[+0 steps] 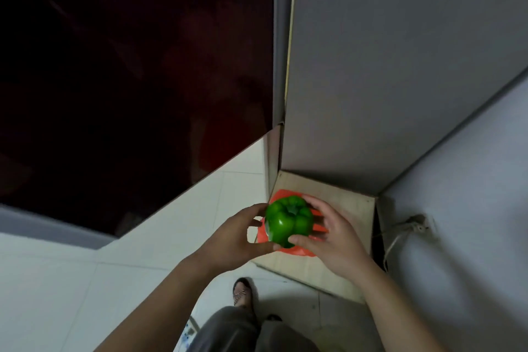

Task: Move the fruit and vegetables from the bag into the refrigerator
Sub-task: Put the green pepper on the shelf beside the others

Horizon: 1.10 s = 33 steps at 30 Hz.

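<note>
A glossy green bell pepper [288, 221] is held between both hands above an orange plastic bag [297, 251]. My left hand [234, 237] grips its left side with thumb and fingers. My right hand [334, 240] cups its right side and underside. The bag lies on a low, light wooden stool [340, 203] and is mostly hidden behind the pepper and hands. The refrigerator's dark red door [128, 66] fills the upper left of the view and is closed.
A grey cabinet side [385, 66] rises right of the refrigerator, behind the stool. A grey wall [471, 208] with a power cord [400, 237] is to the right. White floor tiles [71, 280] spread at left. My legs and a shoe [243, 291] are below.
</note>
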Available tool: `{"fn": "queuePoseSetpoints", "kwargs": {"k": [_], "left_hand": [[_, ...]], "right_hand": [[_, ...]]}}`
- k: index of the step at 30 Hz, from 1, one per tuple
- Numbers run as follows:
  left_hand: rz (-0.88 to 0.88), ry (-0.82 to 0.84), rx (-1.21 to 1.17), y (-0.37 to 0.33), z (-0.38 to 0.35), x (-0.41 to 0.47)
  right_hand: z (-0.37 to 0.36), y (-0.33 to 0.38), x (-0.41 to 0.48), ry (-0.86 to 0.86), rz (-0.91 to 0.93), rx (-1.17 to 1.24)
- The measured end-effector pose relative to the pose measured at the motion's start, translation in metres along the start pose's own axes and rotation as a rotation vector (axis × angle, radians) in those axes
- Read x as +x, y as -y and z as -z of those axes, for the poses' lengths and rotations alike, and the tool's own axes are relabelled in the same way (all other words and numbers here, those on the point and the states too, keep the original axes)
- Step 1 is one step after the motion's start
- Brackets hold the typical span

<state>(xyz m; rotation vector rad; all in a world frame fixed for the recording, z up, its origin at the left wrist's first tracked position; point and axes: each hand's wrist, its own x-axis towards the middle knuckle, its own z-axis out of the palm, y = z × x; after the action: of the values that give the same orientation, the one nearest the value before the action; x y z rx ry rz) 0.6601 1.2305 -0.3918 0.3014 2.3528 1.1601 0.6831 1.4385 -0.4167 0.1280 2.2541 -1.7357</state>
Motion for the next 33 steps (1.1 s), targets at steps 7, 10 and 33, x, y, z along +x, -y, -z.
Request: {"fn": "queuePoseSetpoints", "kwargs": {"k": [7, 10, 33], "left_hand": [[0.167, -0.078, 0.13, 0.029, -0.004, -0.059], [0.245, -0.15, 0.154, 0.042, 0.008, -0.085], [0.388, -0.503, -0.08, 0.247, 0.18, -0.295]], "right_hand": [[-0.026, -0.024, -0.023, 0.162, 0.057, -0.322], [-0.048, -0.018, -0.018, 0.25, 0.102, -0.385], [-0.388, 0.101, -0.005, 0.58, 0.306, -0.521]]}}
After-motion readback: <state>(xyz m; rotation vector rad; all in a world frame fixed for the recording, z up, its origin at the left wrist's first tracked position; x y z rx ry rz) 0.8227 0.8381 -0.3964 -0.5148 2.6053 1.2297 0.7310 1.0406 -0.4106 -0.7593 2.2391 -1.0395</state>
